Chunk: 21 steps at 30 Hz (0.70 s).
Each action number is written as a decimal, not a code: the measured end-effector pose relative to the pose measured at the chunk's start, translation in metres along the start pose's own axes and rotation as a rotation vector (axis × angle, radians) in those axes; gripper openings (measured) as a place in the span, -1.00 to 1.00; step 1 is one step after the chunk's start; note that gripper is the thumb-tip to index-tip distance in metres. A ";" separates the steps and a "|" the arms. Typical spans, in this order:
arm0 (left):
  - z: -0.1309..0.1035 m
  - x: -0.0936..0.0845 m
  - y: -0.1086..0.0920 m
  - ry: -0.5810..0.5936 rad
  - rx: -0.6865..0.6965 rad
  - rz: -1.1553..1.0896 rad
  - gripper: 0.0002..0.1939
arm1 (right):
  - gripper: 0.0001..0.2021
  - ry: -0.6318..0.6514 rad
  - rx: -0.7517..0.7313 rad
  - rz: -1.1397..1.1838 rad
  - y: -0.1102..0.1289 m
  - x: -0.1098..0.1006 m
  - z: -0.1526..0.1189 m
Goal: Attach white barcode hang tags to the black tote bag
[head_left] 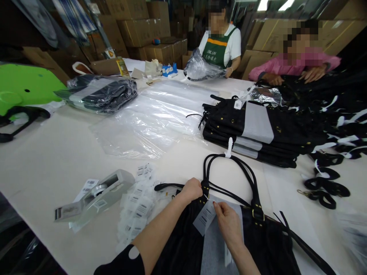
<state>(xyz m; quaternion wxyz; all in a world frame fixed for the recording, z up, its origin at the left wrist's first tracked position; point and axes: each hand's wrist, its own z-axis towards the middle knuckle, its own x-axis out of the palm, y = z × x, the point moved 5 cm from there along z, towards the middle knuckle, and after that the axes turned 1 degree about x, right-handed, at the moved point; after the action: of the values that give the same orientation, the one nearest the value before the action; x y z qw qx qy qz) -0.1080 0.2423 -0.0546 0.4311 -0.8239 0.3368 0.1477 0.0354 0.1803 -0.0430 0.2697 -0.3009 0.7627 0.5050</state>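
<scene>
1. Black fabric handbag (258,236) lies on the pale table (51,160) before the person.
2. Left hand (191,190) clenches its strap base; right hand (228,221) pinches the white barcode tag (204,217).
3. Steadying the strap keeps the tag flat, likely.

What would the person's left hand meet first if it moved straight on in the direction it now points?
The left hand points away and right, so it would probably meet first the black bag handles with the white tag, then the stack of black bags. Depth is unclear.
</scene>
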 end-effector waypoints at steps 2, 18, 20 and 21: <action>0.000 0.000 0.000 0.000 -0.012 -0.082 -0.78 | -0.67 0.006 0.021 -0.058 0.000 0.001 0.001; -0.001 0.008 0.003 0.085 0.162 -0.126 -0.84 | -0.68 -0.012 0.096 -0.153 0.013 0.016 0.008; -0.001 0.007 0.002 0.087 0.170 -0.107 -0.87 | -0.67 -0.014 0.094 -0.141 0.013 0.017 0.009; -0.001 0.007 0.002 0.090 0.173 -0.101 -0.88 | -0.67 -0.018 0.091 -0.134 0.013 0.018 0.009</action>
<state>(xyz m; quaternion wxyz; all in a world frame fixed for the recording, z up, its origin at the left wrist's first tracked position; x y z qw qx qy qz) -0.1042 0.2377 -0.0595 0.4921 -0.8052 0.3255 0.0592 0.0149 0.1895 -0.0507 0.3232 -0.3341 0.7606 0.4533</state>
